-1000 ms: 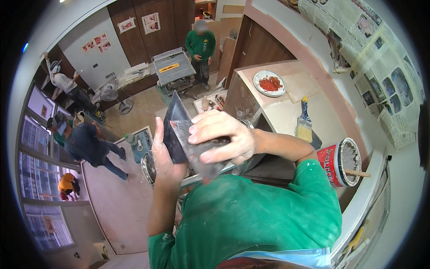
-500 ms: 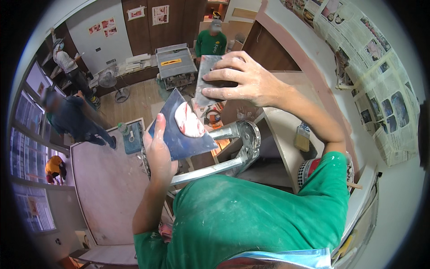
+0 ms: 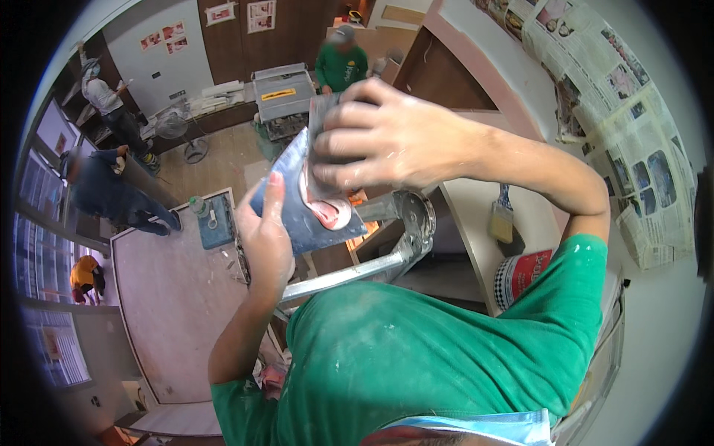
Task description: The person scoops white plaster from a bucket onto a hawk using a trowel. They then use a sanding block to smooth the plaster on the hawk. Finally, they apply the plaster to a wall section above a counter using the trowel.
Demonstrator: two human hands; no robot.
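In front of my chest my left hand (image 3: pixel 266 241) grips a blue flat spreader (image 3: pixel 301 230) from below, its thumb laid along the near face. A patch of white putty (image 3: pixel 341 213) with red streaks lies on that face, folded up into a curl. My right hand (image 3: pixel 387 137), a little blurred, is wrapped over a grey flat scraper (image 3: pixel 321 115). The scraper's lower edge meets the putty on the blue spreader; the fingers hide much of it.
A metal ladder top (image 3: pixel 416 223) stands just below my hands. On the right shelf are a paintbrush (image 3: pixel 503 221) and a red-and-white bucket (image 3: pixel 524 275). Newspaper (image 3: pixel 632 149) covers the right wall. A large pale board (image 3: pixel 178 312) lies left. Several people, one in dark blue (image 3: pixel 108 182), are beyond.
My right hand has come down and left, bringing the grey scraper onto the putty. The smooth white patch is now scraped into a curl with red showing. The blue spreader has tilted slightly.
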